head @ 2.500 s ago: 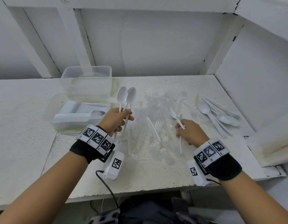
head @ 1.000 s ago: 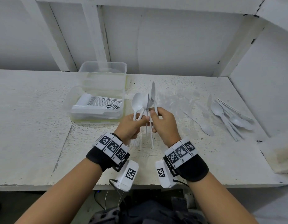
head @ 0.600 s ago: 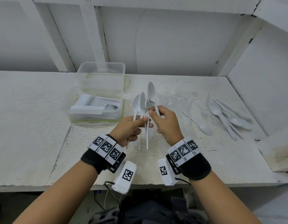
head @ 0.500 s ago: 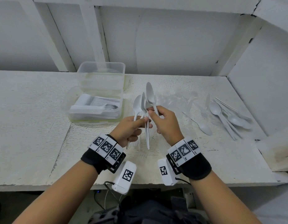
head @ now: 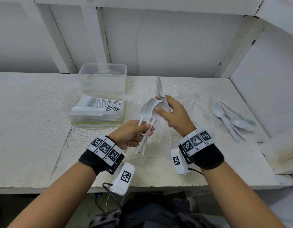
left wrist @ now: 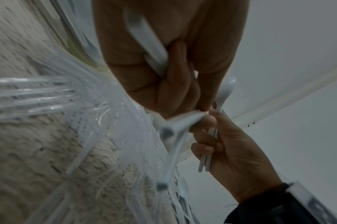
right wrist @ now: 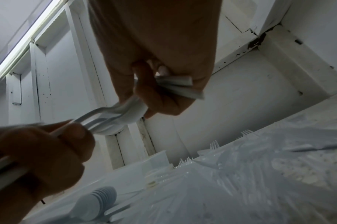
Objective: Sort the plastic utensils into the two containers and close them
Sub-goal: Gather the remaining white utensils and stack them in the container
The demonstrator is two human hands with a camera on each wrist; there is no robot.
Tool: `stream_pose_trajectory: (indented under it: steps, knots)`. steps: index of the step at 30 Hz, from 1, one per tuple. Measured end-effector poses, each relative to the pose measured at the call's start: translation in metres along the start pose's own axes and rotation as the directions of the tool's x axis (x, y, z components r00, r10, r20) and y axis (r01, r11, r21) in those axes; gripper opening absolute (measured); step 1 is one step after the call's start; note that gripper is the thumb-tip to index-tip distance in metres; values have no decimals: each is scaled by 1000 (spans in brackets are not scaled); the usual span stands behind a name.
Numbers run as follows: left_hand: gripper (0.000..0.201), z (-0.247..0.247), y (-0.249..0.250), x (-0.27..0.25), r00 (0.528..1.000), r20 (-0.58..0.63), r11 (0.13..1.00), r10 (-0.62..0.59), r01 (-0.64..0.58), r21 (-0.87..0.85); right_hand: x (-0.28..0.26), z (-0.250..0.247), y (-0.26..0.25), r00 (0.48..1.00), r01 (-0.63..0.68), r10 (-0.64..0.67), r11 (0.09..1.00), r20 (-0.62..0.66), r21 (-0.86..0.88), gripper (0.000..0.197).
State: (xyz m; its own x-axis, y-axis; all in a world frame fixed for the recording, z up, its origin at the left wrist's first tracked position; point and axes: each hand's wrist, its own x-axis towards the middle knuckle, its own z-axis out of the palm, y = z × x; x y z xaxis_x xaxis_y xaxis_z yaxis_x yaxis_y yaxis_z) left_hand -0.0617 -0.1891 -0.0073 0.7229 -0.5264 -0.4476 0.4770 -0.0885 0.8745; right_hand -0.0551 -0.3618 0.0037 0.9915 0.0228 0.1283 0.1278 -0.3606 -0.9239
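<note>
Both hands are raised over the white table (head: 35, 129), close together. Left hand (head: 131, 134) is clamped round the handles of a fan of white spoons (head: 149, 109), bowls up and tilted away to the right. Right hand (head: 175, 116) pinches further spoons (head: 159, 89) upright, its thumb touching the left hand's spoon bowls.

Nearer container (head: 96, 109) — clear plastic, rectangular, already holding nested white spoons lying left to right — sits ahead and to the left, nearer the left hand. An empty clear container (head: 103, 74) stands just behind it; no lids can be made out.

Clear forks (head: 160, 129), nearly invisible against the rough painted surface, lie beneath the hands. Loose white spoons (head: 231, 117) — smooth, thin, light — remain well to the right.

Judgement: merge the bundles, then turn the handles to match the stack.
</note>
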Motion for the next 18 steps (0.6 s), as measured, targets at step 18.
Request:
stream_pose_trajectory:
  steps: [18]
  knots:
    - [37,1,8,0,997,-4,949,-77,74,305,-2,-1,-9,990,35,-25,997,141,-74,17]
